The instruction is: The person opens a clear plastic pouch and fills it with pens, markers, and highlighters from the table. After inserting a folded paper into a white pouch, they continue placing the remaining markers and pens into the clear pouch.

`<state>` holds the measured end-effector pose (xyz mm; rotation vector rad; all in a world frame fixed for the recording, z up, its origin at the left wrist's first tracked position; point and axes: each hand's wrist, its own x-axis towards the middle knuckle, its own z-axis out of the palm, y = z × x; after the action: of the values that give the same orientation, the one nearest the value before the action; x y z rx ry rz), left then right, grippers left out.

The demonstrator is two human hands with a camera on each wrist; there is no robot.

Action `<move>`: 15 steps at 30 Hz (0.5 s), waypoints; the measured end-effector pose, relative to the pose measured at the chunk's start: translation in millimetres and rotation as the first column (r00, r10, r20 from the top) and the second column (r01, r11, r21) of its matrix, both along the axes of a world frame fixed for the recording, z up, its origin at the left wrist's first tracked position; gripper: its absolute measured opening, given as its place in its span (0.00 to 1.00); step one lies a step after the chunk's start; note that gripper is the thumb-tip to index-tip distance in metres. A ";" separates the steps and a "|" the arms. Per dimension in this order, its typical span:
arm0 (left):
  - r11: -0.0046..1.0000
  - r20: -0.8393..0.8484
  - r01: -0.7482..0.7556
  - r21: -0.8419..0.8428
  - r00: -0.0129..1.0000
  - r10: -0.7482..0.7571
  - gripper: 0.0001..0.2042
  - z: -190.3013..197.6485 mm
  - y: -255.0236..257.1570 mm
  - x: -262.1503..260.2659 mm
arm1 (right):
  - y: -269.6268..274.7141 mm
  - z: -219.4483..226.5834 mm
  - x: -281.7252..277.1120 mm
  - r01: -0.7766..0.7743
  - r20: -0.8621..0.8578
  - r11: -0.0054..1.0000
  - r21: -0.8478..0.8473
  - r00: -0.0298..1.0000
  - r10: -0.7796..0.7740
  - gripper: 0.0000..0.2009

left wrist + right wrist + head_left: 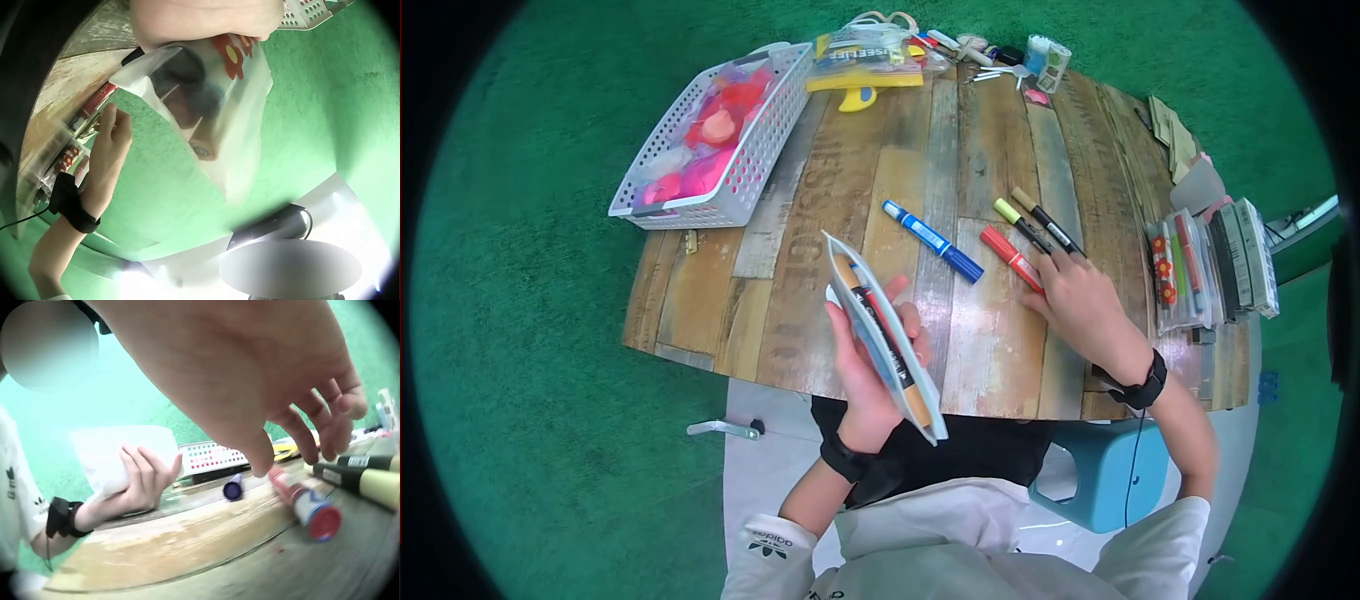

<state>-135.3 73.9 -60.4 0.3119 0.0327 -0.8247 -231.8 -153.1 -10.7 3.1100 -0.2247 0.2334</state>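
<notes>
A translucent pouch (863, 335) with a tan-and-black marker (887, 338) and something red inside is gripped by my left hand (868, 385); its flower print shows on the pouch (247, 134) in the left wrist view. My right hand (1090, 312) is over the near ends of the markers at the right, fingers loosely bent. In the right wrist view the thumb of that hand (250, 381) is close to the red marker (297, 495); contact cannot be told. A yellow-green-capped marker (1018, 222) and a tan-capped marker (1045, 222) lie beside it. A blue marker (932, 241) lies between the hands.
A white perforated basket (765, 150) with pink and red items stands at the back left. Behind the markers lie a yellow-edged bag (865, 75) and small items. Flower-print pouches (1175, 275) and boxes (1250, 255) stand at the right edge. A blue stool (1115, 480) is below.
</notes>
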 end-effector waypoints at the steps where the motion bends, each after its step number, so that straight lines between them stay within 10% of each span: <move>1: 1.000 -0.007 -0.009 0.003 1.000 0.009 0.40 -2.1 0.5 -0.7 | 1.4 -3.3 0.1 -0.002 -0.087 0.999 0.049 0.996 0.007 0.14; 6: 0.998 0.012 -0.030 0.055 0.999 0.029 0.34 -4.5 -2.6 -2.8 | 11.6 38.0 5.5 -0.003 -0.028 0.951 0.308 1.000 0.012 0.10; 8: 0.997 0.033 -0.042 0.068 0.999 0.040 0.32 -1.3 -6.5 -5.1 | 32.4 71.2 6.4 0.010 -0.049 0.722 0.692 0.998 0.033 0.10; 11: 0.999 0.212 0.012 0.034 0.977 -0.018 0.29 0.7 -0.8 -3.1 | 58.2 83.6 -0.4 -0.129 0.059 0.644 0.754 0.990 0.129 0.11; 15: 0.984 -0.021 -0.109 0.139 0.993 0.113 0.28 5.4 -1.7 -8.5 | 69.2 75.2 -0.7 -0.203 0.099 0.706 0.679 0.978 0.186 0.09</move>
<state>-143.8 72.2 -55.0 0.4243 0.1331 -0.7171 -232.6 -83.9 64.5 3.8895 0.0455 0.2287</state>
